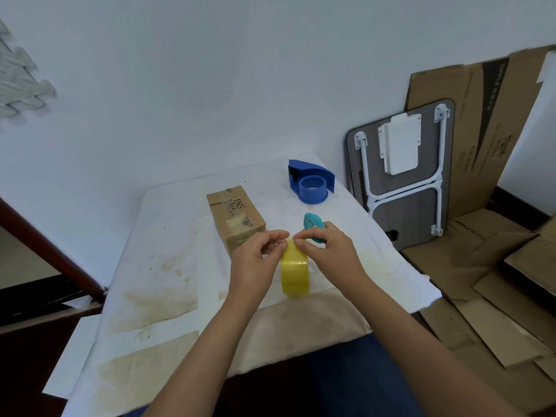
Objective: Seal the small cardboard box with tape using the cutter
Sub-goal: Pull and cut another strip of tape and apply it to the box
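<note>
A small brown cardboard box [237, 218] with old tape strips on top lies on the white-covered table [168, 266]. In front of it, a yellow tape roll [295, 273] stands on edge between my hands. My left hand [257, 260] pinches at the top of the roll. My right hand [326, 252] pinches the same spot from the other side, fingertips almost touching the left ones. A teal cutter [313, 225] lies just behind my right hand, partly hidden by it. I cannot tell whether the right hand also touches the cutter.
A blue tape dispenser [311, 183] sits at the table's far right corner. A folded grey lap table [403, 182] leans on the wall to the right. Flattened cardboard sheets [487, 290] cover the floor on the right. The cloth has brown stains near the front edge.
</note>
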A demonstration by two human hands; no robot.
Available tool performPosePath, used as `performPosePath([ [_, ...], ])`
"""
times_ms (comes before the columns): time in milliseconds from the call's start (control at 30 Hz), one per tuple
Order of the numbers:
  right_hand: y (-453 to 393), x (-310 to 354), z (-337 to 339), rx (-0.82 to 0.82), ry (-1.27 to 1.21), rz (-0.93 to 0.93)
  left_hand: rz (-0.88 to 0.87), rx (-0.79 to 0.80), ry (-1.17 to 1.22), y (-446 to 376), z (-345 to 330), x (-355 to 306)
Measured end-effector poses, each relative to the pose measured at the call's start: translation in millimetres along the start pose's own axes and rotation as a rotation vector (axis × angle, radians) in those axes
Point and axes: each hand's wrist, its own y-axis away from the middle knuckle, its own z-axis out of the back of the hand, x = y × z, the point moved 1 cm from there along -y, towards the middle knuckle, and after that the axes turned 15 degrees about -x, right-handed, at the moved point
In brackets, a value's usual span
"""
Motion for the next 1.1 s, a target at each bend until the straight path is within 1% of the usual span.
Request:
performPosePath([
  [100,1.5,0.8,0.6,0.019,0.01,-0.004,-0.028,-0.001,-0.033,0.1,0.6,-0.5],
  [333,3.3,-2.5,-0.2,0.026,-0.058,-0.016,-0.151,0.019,-0.135,-3.1,2.8,-3.1],
  [400,3.2,-4.9,-0.6,0.021,-0.098,-0.047,-0.122,0.024,-0.102,-3.0,3.5,-2.9],
  [500,3.0,-7.0,-0.2,0.019,-0.169,-0.114,-0.006,0.035,-0.013,-1.1,5.3,-1.2],
  [567,3.1,-7.3,-0.5,0.023,-0.194,-0.13,0.017,0.038,-0.007,-0.4,6.7,-0.6],
  [633,3.5,-7.8,-1.4,0.021,-0.193,-0.125,-0.016,0.049,-0.043,-1.0,7.9,-1.6],
  [800,4.4,-9.0,-3.0,0.011,-0.201,-0.115,-0.178,0.075,-0.179,-5.3,8.5,-4.2],
  [933,5.9,-8.6,-3.0,0.003,-0.185,-0.081,-0.273,0.033,-0.227,-5.8,7.3,-2.3],
  [1100,7.9,-7.6,-1.8,-0.022,-0.175,-0.046,-0.324,-0.032,-0.244,0.1,3.9,-0.3],
])
